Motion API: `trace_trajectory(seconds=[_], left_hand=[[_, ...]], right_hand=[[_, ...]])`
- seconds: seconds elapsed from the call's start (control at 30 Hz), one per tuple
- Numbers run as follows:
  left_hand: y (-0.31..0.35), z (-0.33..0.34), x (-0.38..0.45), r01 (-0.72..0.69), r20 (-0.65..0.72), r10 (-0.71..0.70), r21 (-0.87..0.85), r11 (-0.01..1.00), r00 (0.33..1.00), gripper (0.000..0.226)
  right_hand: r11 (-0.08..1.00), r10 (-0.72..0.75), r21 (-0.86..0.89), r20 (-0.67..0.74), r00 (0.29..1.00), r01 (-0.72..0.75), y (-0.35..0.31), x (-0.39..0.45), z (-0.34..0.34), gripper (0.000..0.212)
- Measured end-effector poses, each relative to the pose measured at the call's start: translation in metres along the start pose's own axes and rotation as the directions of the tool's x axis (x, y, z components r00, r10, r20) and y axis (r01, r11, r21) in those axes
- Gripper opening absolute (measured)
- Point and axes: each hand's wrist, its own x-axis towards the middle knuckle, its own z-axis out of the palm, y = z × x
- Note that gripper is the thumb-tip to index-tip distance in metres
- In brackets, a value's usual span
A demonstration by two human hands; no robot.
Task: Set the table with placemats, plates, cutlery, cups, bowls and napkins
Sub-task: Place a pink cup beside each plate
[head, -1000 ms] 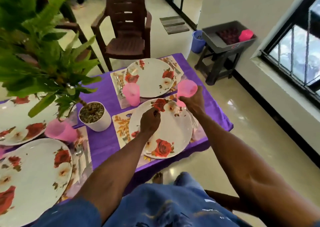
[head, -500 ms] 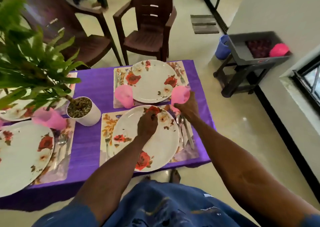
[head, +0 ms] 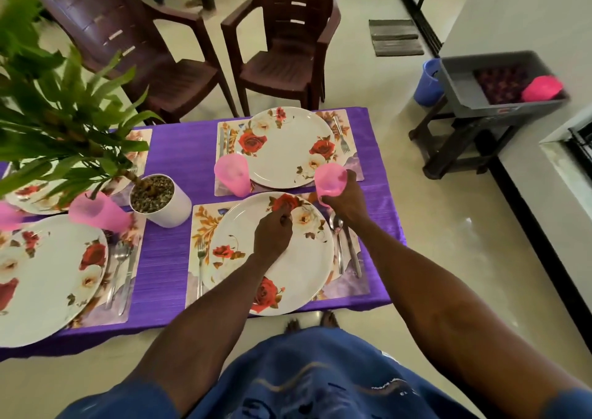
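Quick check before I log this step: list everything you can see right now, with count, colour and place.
Table: one, purple cloth, centre.
Plates: four floral white, one per placemat; left far one mostly hidden by the plant.
Placemats: four floral, under the plates.
Cups: five pink on the table, a sixth in the grey crate.
Forks: at least three, steel, beside plates.
Spoons: at least two, steel, beside the near plates.
Knives: at least two, beside the spoons.
Plant: one, green, white pot, table left.
Chairs: two brown, behind the table.
Crate: one grey, on a dark stool, right.
Bucket: one blue, beside the crate.
Hands: left curled over the near plate; right gripping a cup.
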Motion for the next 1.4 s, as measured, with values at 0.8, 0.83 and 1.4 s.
trace_trajectory(seconds=[0.8, 0.83, 1.4], left_hand=[[-0.015, -0.001, 0.005, 0.024, 0.002, -0.024, 0.02, 1.0, 1.0, 0.026], [-0.016, -0.002, 0.005, 0.024, 0.0, -0.024, 0.02, 1.0, 1.0, 0.026], [0.005, 0.004, -0.005, -0.106, 0.018, 0.106, 0.024, 0.994, 0.994, 0.025]], right_hand=[[0.994, -0.041, -0.094, 0.103, 0.994, 0.05, -0.011, 0.003, 0.012, 0.09], [0.994, -0.038, -0.099, 0.101, 0.994, 0.048, -0.011, 0.003, 0.012, 0.09], [0.965, 0.063, -0.25, -0.067, 0.996, -0.078, 0.01, -0.041, -0.011, 0.084]])
